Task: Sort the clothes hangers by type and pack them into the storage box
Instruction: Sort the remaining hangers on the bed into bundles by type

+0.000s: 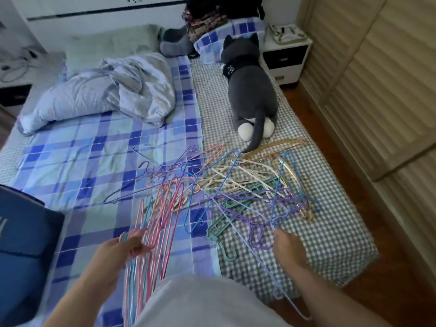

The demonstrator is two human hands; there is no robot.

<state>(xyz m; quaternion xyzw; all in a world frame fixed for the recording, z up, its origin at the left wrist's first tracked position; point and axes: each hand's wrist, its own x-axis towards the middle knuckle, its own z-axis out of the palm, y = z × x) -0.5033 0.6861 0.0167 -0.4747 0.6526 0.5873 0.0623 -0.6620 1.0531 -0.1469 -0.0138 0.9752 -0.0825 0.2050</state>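
1. My left hand (128, 244) is curled round a bunch of thin wire hangers (155, 215) in pink, light blue and red, gripped near the hooks, with the bodies fanning away from me over the bed (70, 161).
2. My right hand (289, 250) pinches a purple wire hanger (257, 230) at the near edge of the pile – fingers closed on the wire, though the exact hold is blurred.
3. The hanger pile (236, 185) sits mid-bed, tangled: more wire hangers in blue, purple and pink, cream plastic hangers (238, 178), green plastic hangers (238, 201), and tan or gold hangers (290, 166) on the far right.
4. Step in hand, my judgement: sorting – gathering the wire type into the left-hand bunch; packing not started.
5. Next move calls for lifting the purple one free of the tangle without dragging the green plastic one under it, then hooking it onto the bunch.
6. The dark blue box (26, 237) at the left edge of the bed is probably the storage box; I can't tell whether anything is in it.
7. Writing: pale marks on the box side, cut off – unreadable. The plush cat (252, 90) wears a dark top with small white print, too small to read.
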